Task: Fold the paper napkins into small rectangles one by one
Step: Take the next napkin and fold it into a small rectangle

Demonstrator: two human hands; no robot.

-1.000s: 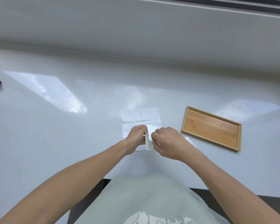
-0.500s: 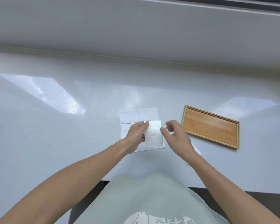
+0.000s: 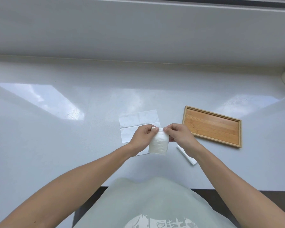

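Hands hold one small folded white paper napkin (image 3: 158, 143) above the white desk (image 3: 56, 145). The left hand (image 3: 142, 137) and right hand (image 3: 179, 134) each keep a closed pinching grip on its top edge. Flat white napkins (image 3: 138, 122) lie beneath, beside a rectangular bamboo tray (image 3: 211, 126).

Soft, matt paper napkin (image 3: 159, 143) in my fingers; glossy white counter (image 3: 72, 145) underneath; smooth-grained bamboo wood tray (image 3: 211, 126) near its right edge.

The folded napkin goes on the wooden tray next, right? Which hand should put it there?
Probably the right hand. Both hands pinch the folded napkin at its top, but the wooden tray lies on the right hand's side, so the left hand would have to cross over.
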